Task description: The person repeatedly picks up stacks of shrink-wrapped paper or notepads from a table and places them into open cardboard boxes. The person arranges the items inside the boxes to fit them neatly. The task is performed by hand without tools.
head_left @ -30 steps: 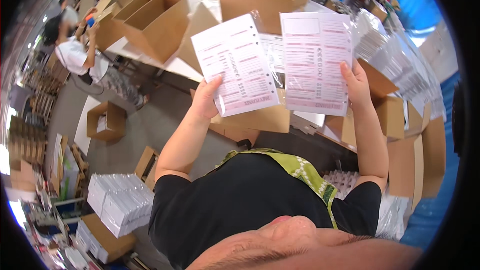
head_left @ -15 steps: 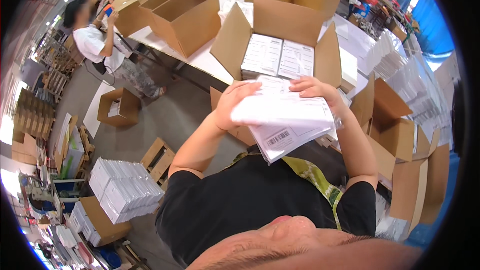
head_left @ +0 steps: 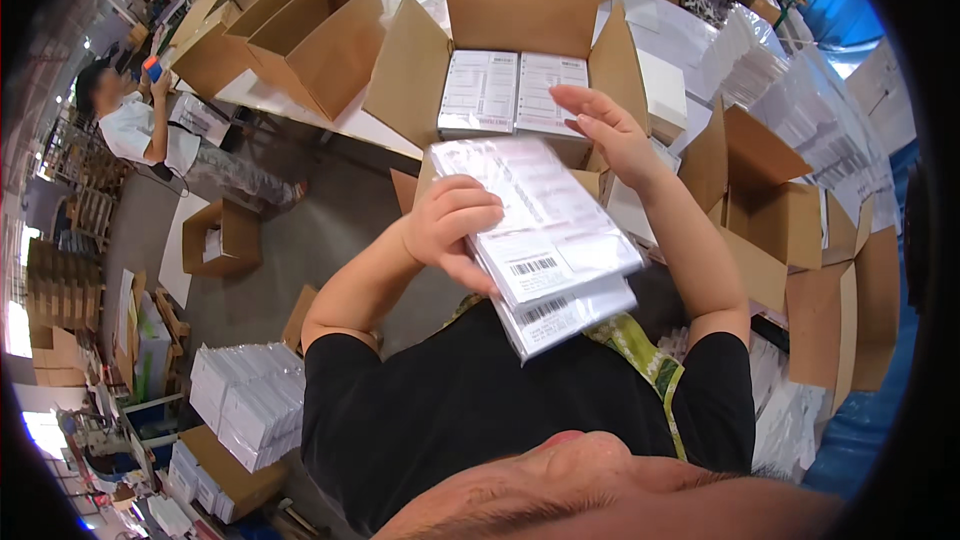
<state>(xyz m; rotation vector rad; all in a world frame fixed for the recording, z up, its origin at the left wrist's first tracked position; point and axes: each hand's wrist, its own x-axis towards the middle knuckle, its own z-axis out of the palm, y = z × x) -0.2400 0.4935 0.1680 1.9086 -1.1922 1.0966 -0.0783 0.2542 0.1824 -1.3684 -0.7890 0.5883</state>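
Observation:
In my left hand [head_left: 448,222] are plastic-wrapped packs of printed white paper [head_left: 550,210], held tilted in front of my chest. The lower pack sticks out beneath the upper one, and both show a barcode near the bottom edge. My fingers lie over the upper pack's left side, with the thumb at its edge. My right hand [head_left: 618,140] is raised off the packs, fingers apart and holding nothing, close to the right side of an open cardboard box [head_left: 525,15]. Inside that box, two stacks of similar packs [head_left: 480,90] lie side by side.
Tall empty cartons [head_left: 330,45] stand on the white table to the left. At right are another open carton [head_left: 760,210] and piled wrapped packs [head_left: 825,135]. A bundled paper stack [head_left: 250,395] sits lower left. A co-worker [head_left: 150,130] stands at far left holding a blue-and-orange device.
My right hand has let go of the packs and lifted away to the right. The packs have turned more upright in my left hand. The whole view has shifted, with the box now further left.

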